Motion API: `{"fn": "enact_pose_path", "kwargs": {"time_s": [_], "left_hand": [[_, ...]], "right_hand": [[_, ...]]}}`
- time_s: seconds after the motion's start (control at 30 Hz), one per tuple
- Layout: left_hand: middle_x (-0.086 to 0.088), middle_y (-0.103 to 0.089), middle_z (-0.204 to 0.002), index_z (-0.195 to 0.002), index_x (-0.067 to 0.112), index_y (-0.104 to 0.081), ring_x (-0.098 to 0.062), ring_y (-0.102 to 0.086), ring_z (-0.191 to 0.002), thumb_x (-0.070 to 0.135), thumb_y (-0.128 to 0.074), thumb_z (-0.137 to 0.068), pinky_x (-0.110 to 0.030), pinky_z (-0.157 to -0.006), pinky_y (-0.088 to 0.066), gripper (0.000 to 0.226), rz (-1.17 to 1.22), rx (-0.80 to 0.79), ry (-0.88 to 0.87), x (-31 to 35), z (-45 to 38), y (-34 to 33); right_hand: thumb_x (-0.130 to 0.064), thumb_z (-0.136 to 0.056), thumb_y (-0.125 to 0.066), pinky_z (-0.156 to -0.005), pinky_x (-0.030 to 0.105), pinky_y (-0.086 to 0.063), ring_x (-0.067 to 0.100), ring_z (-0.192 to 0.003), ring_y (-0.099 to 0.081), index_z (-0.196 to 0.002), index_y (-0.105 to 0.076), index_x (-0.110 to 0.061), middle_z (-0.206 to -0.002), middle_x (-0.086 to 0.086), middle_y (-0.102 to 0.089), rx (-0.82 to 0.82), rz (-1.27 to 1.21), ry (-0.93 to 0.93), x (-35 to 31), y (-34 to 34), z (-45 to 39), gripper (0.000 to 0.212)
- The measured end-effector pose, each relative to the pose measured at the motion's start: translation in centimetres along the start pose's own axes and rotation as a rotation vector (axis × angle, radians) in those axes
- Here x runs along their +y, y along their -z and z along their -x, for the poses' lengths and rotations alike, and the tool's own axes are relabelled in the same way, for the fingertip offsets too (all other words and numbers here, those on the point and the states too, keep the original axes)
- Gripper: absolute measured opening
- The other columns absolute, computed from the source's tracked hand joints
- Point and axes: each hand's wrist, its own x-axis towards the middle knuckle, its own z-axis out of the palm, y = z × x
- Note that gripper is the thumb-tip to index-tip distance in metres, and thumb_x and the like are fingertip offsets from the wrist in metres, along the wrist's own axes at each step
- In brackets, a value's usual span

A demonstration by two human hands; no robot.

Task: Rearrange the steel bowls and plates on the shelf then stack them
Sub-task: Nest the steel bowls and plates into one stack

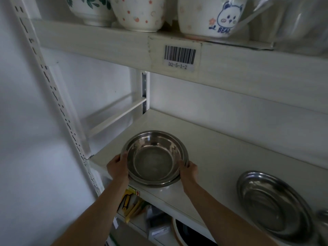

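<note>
Two hands on nested steel bowls (154, 158) | left hand (118, 165) grip clamped on left rim | right hand (189, 170) grip clamped on right rim | shelf (221, 157) front-left | steel plates (273, 203) well apart, right

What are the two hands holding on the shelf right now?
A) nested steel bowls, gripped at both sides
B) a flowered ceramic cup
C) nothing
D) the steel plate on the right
A: the left hand and right hand grip opposite rims of the nested steel bowls.

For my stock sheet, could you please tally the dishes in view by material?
Steel bowls, nested in both hands: at least 2
Steel plates: at least 1
Ceramic bowls on the upper shelf: 3
Total: at least 6
</note>
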Motion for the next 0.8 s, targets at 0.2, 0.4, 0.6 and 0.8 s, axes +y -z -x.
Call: {"fn": "enact_pose_path", "kwargs": {"time_s": [0.2, 0.4, 0.6, 0.8], "left_hand": [[-0.002, -0.052, -0.049, -0.061, 0.009, -0.059, -0.017, -0.045, -0.045, 0.018, -0.061, -0.088, -0.023, -0.051, -0.042, 0.029, -0.040, -0.086, -0.030, 0.0, 1.8, -2.8], [-0.011, -0.054, -0.053, -0.062, 0.002, -0.065, -0.020, -0.047, -0.051, 0.026, -0.063, -0.084, -0.028, -0.055, -0.042, 0.033, -0.082, -0.164, -0.026, -0.7, 3.6, -5.4], [-0.020, -0.063, -0.060, -0.065, 0.003, -0.070, -0.020, -0.051, -0.055, 0.029, -0.066, -0.081, -0.027, -0.058, -0.041, 0.031, -0.096, -0.206, -0.003, -1.0, 5.4, -7.4], [-0.021, -0.066, -0.064, -0.065, 0.006, -0.071, -0.023, -0.055, -0.058, 0.028, -0.068, -0.082, -0.033, -0.061, -0.049, 0.028, -0.091, -0.242, 0.016, -1.1, 6.5, -8.1]], "right_hand": [[-0.022, -0.093, -0.061, -0.053, 0.025, -0.037, 0.019, -0.058, -0.050, -0.064, -0.053, -0.013, -0.060, 0.003, -0.054, 0.128, -0.032, 0.003, 0.8, 3.7, 0.9, 0.031], [-0.022, -0.093, -0.061, -0.048, 0.025, -0.029, 0.014, -0.052, -0.044, -0.063, -0.054, -0.010, -0.056, 0.002, -0.050, 0.246, -0.009, 0.003, 2.0, 7.6, 1.9, 0.032], [-0.027, -0.092, -0.061, -0.053, 0.026, -0.038, 0.023, -0.066, -0.057, -0.078, -0.064, -0.004, -0.071, 0.008, -0.062, 0.338, 0.024, -0.002, 3.3, 10.4, 2.9, 0.027], [-0.032, -0.092, -0.062, -0.068, 0.033, -0.046, 0.030, -0.077, -0.062, -0.084, -0.065, -0.004, -0.079, 0.013, -0.066, 0.353, 0.029, -0.044, 4.3, 11.6, 3.0, 0.029]]}}
